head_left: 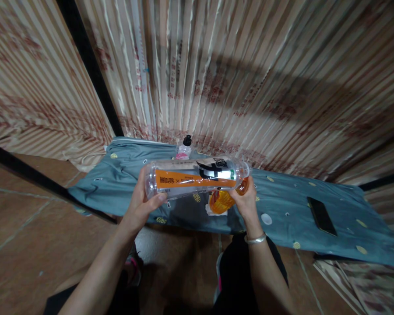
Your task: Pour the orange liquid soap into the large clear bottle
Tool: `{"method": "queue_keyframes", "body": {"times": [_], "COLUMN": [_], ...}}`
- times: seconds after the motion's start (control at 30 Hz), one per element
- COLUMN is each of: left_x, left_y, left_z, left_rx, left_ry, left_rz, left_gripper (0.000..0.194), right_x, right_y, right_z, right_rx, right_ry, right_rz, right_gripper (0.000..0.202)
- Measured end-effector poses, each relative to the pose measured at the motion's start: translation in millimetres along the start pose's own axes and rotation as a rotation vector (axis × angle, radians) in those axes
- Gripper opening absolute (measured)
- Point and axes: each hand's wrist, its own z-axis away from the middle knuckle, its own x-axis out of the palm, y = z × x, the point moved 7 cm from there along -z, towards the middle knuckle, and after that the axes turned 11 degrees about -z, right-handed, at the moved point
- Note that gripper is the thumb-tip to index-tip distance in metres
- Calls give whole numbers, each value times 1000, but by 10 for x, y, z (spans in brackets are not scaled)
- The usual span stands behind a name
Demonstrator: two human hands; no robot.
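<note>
My left hand (143, 197) is closed around the base end of a large clear plastic bottle (184, 177) with an orange and black label. This bottle lies sideways in the air, its neck to the right, and looks nearly or fully empty. Just below its neck, my right hand (246, 199) is closed on the upper part of a bottle of orange liquid (221, 201). That bottle is partly hidden by the clear bottle and my fingers. Whether the two bottle mouths touch, I cannot tell. Under the orange bottle lies a white tissue (213, 211).
A teal patterned cloth (282, 192) covers the narrow bench. Behind the clear bottle stands a small bottle with a black cap (187, 141). To the right lie a white round disc (266, 218) and a black phone (321, 215). Dark poles (88, 65) and a striped curtain (184, 65) surround the bench.
</note>
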Motion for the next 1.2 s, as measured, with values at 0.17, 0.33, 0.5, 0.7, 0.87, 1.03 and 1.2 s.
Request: {"method": "queue_keyframes", "body": {"times": [0.17,0.33,0.5,0.7,0.87,1.03,1.2], "left_x": [14,7,12,4,9,10,28], "left_y": [3,16,43,29,33,39,47], "left_z": [-2,0,-7,-4,5,3,8], "left_rx": [13,7,10,-13,-12,-1,-11], "left_ry": [-19,-3,-13,-8,-17,-16,-23], "left_rz": [8,-20,-44,-36,-18,-9,39], "left_gripper": [75,76,77,78,79,78,79], "right_x": [1,-3,-21,-5,2,10,2], "right_y": [-22,-11,15,-15,-14,1,0], "right_z": [9,6,6,11,11,10,6], "right_rx": [13,20,3,8,32,58,41], "right_ry": [3,-2,6,2,8,1,1], "right_rz": [5,-8,10,-14,-20,-34,-35], "right_gripper": [52,57,53,52,53,52,52]}}
